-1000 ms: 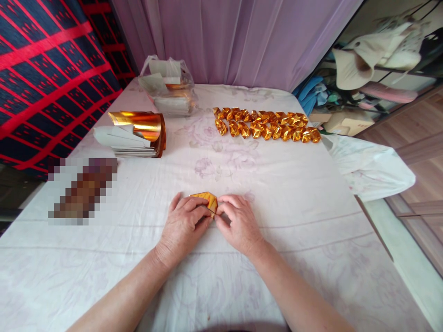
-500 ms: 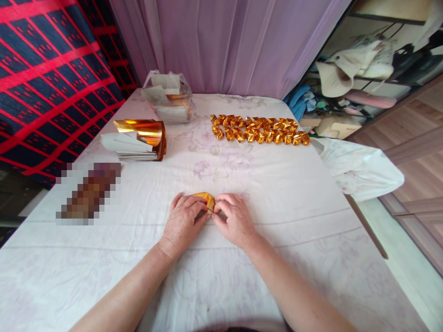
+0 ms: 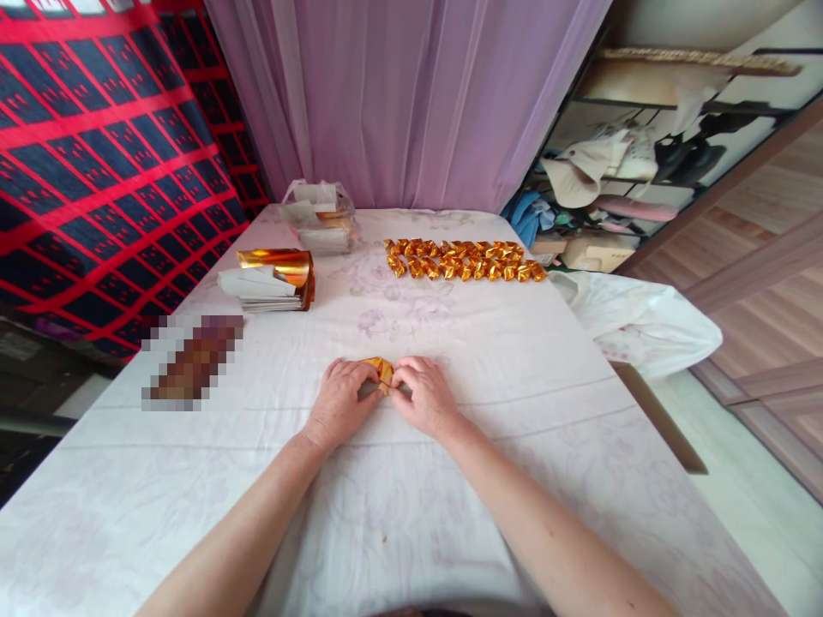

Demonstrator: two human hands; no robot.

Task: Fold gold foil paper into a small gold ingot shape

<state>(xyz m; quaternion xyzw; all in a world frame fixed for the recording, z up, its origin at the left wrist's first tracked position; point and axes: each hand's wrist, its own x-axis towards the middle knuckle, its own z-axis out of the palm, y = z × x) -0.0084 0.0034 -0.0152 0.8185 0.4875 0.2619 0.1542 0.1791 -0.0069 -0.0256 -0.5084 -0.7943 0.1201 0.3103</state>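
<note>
A small folded piece of gold foil paper [image 3: 381, 368] is pinched between both hands, low over the middle of the table. My left hand [image 3: 344, 396] is closed on its left side, fingers covering much of it. From the right, my right hand [image 3: 423, 392] grips its edge between thumb and fingertips. Part of the paper's underside is hidden by the fingers. Farther back lie two rows of folded gold paper pieces [image 3: 464, 260], shiny and knobbly. A stack of foil paper sheets [image 3: 276, 281], gold on one face and pale on the other, is bent over at the back left.
A clear plastic bag [image 3: 321, 218] with more sheets stands at the table's far left. A blurred-out flat item [image 3: 196, 358] lies at the left. A white plastic bag [image 3: 649, 321] hangs by the right edge, near a cluttered shelf [image 3: 610, 176].
The view has shifted, so the table's far side appears lower and more of the shelf shows. Both hands stay on the foil paper, with the fingers only slightly moved.
</note>
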